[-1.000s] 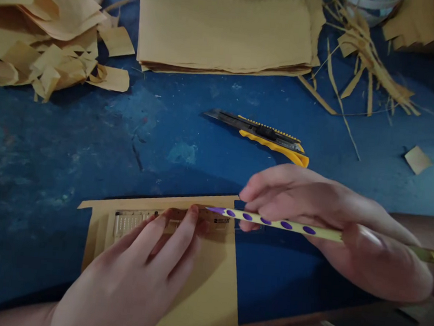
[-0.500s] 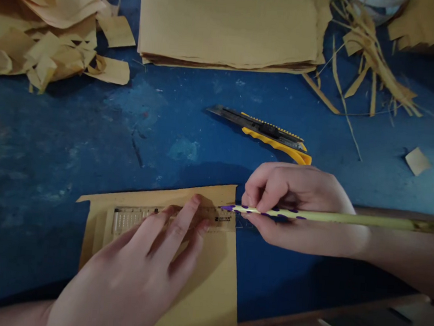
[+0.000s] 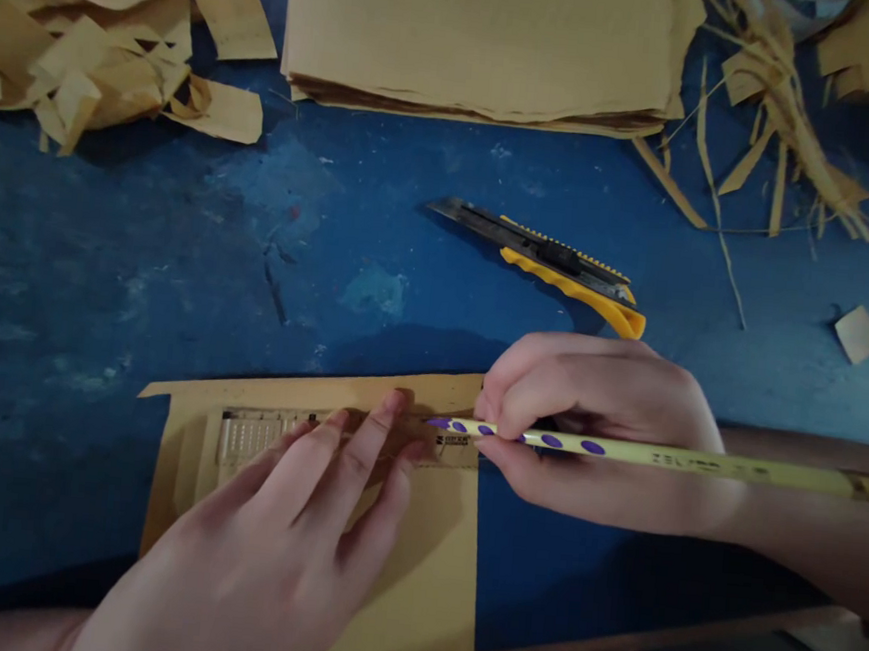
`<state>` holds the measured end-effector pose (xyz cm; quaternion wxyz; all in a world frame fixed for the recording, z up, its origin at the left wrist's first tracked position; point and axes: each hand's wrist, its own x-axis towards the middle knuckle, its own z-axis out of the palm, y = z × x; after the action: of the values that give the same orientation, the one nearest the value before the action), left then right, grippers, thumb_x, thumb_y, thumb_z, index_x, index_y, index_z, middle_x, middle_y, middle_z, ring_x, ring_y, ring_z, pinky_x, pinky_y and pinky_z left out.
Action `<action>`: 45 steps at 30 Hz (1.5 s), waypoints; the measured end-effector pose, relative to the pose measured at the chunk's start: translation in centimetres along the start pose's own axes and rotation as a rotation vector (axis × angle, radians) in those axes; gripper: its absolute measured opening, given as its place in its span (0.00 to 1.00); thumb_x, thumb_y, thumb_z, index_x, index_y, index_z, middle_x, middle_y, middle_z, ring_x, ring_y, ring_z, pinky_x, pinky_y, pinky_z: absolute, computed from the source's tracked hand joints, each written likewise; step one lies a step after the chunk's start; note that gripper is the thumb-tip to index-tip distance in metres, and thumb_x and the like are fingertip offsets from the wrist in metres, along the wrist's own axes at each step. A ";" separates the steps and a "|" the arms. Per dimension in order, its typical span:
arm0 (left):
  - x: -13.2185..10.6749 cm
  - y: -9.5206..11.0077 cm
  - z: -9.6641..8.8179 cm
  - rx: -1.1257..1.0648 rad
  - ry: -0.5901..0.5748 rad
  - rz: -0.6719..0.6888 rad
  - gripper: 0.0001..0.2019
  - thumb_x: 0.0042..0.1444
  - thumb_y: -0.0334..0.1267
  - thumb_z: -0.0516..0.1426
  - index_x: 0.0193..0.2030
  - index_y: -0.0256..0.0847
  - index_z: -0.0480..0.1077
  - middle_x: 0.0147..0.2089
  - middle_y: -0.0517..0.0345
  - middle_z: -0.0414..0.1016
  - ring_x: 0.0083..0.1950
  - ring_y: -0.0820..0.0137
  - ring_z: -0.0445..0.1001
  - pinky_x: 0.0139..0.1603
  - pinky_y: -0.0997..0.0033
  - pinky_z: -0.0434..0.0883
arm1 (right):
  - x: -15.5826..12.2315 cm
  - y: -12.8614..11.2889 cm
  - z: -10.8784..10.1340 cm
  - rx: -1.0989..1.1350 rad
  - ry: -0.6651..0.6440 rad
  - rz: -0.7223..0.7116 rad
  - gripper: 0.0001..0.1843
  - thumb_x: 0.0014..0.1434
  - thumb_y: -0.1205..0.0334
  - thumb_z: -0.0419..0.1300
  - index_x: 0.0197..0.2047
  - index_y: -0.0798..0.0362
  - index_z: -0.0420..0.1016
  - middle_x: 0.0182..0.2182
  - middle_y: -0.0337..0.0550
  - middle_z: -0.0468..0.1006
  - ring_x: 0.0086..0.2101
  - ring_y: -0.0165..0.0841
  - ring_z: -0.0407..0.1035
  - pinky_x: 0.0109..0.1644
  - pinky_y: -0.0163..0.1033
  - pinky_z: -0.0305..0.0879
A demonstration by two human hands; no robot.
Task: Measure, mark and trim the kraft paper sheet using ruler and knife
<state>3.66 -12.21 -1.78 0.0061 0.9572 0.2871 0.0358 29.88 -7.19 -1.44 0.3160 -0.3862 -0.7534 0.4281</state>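
Note:
My left hand lies with fingers spread, pressing a clear plastic ruler onto a tan paper piece. The paper's upper edge has a narrow strip above the ruler. My right hand pinches a slim, pale green pencil-like stick with purple spots. Its purple pointed end touches down by the ruler's upper edge, close to my left fingertips. A metal-coloured band shows at its other end; whether it is a pencil or a brush handle I cannot tell. Beyond my right hand rests a yellow and black utility knife, blade pointing left.
A stack of brown paper lies at the back of the blue table. Paper offcuts are heaped at the far left, and thin paper strips at the far right. A small paper scrap lies on the right.
The stick's pointed end has slid slightly left along the ruler, with my right hand following. My left hand stays pressed on the ruler. The view has shifted a little.

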 end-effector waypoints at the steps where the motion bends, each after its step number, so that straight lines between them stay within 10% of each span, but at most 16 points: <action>1: -0.1 0.0 0.1 -0.008 0.000 -0.008 0.25 0.60 0.34 0.54 0.64 0.34 0.66 0.71 0.37 0.67 0.62 0.55 0.73 0.53 0.59 0.76 | 0.0 0.0 0.0 -0.011 -0.011 -0.013 0.10 0.56 0.74 0.64 0.31 0.49 0.71 0.31 0.37 0.80 0.32 0.29 0.77 0.34 0.33 0.73; 45: 0.3 -0.2 -0.1 -0.013 0.005 0.040 0.25 0.60 0.30 0.47 0.65 0.29 0.64 0.68 0.34 0.71 0.63 0.55 0.74 0.51 0.56 0.77 | 0.3 0.5 0.0 -0.152 -0.043 -0.064 0.16 0.53 0.76 0.66 0.27 0.49 0.65 0.31 0.37 0.80 0.29 0.25 0.75 0.30 0.29 0.71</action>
<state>3.75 -11.90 -1.66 0.0110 0.9625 0.2679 0.0400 29.87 -6.73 -1.78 0.2831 -0.3757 -0.8023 0.3675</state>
